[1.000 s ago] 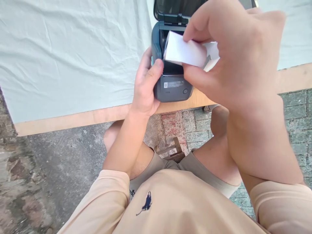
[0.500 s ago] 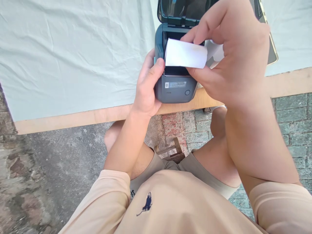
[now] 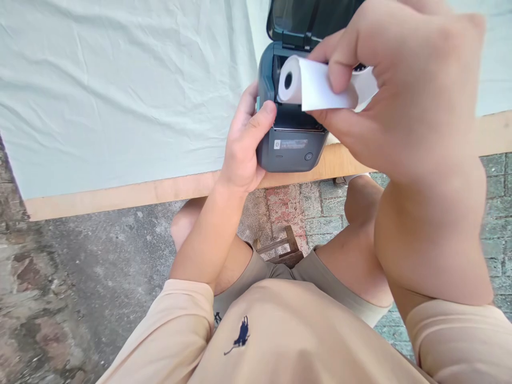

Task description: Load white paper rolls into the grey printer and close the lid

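Note:
A dark grey label printer (image 3: 294,152) stands at the table's near edge, its lid (image 3: 294,24) raised. My left hand (image 3: 248,138) grips the printer's left side, thumb on the rim of the paper bay. Over the bay, my right hand (image 3: 400,90) pinches a white paper roll (image 3: 290,80) between thumb and fingers. The roll's left end, with its dark core hole, faces me at a slant, and a loose flap of paper hangs in front. The right part of the roll is hidden behind my fingers. A power button shows on the printer's front.
A pale cloth (image 3: 120,96) covers the table, leaving a strip of bare wood (image 3: 120,194) along the front edge. Below it are my knees, a wooden stool (image 3: 288,250) and a paved floor (image 3: 320,205).
My right hand has moved right and tilted the paper roll, so its end and core hole now show. The printer has shifted slightly right and down with my left hand.

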Available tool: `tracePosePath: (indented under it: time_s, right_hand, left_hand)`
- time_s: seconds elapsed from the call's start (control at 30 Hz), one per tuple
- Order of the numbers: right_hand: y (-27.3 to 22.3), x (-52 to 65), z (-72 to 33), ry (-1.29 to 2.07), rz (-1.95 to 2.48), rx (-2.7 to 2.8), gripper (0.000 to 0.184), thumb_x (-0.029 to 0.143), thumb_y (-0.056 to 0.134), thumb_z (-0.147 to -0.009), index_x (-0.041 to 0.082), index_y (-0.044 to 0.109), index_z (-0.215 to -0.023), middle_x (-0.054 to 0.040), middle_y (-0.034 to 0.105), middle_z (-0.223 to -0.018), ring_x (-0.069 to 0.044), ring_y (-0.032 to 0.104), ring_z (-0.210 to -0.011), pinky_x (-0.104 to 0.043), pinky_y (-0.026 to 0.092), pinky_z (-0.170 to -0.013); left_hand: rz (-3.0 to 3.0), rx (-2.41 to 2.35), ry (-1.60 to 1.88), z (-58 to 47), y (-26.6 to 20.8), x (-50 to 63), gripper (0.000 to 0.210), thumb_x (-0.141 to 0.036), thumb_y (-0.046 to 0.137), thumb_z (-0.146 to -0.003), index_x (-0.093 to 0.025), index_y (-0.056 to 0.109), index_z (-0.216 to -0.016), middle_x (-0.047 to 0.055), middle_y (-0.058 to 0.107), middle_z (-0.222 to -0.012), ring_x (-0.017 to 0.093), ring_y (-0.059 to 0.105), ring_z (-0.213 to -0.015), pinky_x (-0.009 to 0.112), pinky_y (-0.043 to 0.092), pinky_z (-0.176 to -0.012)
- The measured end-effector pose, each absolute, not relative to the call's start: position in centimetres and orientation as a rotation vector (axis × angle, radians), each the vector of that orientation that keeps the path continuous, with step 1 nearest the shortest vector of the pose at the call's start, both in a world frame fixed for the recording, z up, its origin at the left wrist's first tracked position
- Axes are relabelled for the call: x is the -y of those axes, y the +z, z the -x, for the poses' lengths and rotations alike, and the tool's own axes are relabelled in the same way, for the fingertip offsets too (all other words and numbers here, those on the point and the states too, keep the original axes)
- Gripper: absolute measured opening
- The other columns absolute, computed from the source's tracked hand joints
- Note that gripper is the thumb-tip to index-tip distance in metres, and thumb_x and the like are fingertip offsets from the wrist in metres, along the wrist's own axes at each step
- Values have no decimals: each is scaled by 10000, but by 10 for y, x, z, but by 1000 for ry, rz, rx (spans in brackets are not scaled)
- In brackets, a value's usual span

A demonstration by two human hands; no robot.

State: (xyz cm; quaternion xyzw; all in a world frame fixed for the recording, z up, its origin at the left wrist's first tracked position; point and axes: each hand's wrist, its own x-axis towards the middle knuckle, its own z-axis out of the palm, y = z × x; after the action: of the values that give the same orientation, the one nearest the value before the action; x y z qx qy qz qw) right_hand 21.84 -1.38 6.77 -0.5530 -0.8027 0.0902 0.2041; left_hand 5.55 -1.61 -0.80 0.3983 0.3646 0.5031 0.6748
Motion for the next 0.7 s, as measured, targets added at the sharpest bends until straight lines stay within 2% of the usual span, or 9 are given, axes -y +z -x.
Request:
tracePosePath:
  time_s: [0.13, 0.23, 0.37, 0.53, 0.63, 0.7]
  right_hand:
    - [64, 13, -208, 230, 1730, 2271, 55, 226, 543, -768, 201, 506, -800, -16, 662, -913, -286, 549, -1054, -530, 388, -921]
    - [62, 14, -207, 188, 1695, 2281, 54, 223, 546, -767, 205, 541, -817, -12, 664, -889, -295, 549, -1077, -563, 379, -913]
    - [62, 17, -213, 126, 1547, 2284, 125, 346, 559, -824, 247, 618, -873, -4, 643, -819, -268, 564, -1056, -506, 407, -900]
    - [56, 20, -218, 177, 1306, 2422, 182, 324, 487, -896, 257, 613, -782, 56, 683, -993, -229, 565, -1048, -454, 406, -859]
    - [49, 22, -221, 174, 1246, 2420, 153, 327, 521, -883, 266, 610, -775, 59, 685, -971, -219, 569, -1004, -416, 404, -784]
    - [48, 22, -224, 223, 1170, 2384, 172, 379, 559, -858, 253, 605, -750, 48, 684, -942, -215, 573, -971, -410, 409, -799]
  left_hand:
    - [-882, -743, 1168, -57, -7, 17, 350, -571, 612, -739, -317, 559, -975, 7, 657, -949, 251, 631, -1040, 323, 563, -755]
    - [-841, -762, 1164, -59, -5, 18, 253, -481, 566, -816, -291, 548, -981, 11, 631, -995, 220, 631, -1043, 317, 551, -776]
    - [-842, -725, 1180, -58, -3, 17, 351, -584, 585, -737, -310, 559, -955, 16, 650, -905, 253, 633, -1003, 353, 540, -757]
    - [-811, -639, 1148, -54, -6, 15, 270, -454, 598, -759, -325, 542, -990, 2, 632, -923, 201, 630, -927, 327, 519, -735]
    - [-854, -683, 1128, -51, -9, 15, 347, -382, 669, -727, -325, 531, -1040, -17, 634, -948, 177, 640, -924, 298, 499, -743]
    - [-901, -723, 1118, -50, -11, 15, 446, -369, 727, -669, -320, 531, -1066, -11, 646, -961, 206, 648, -972, 316, 499, -775]
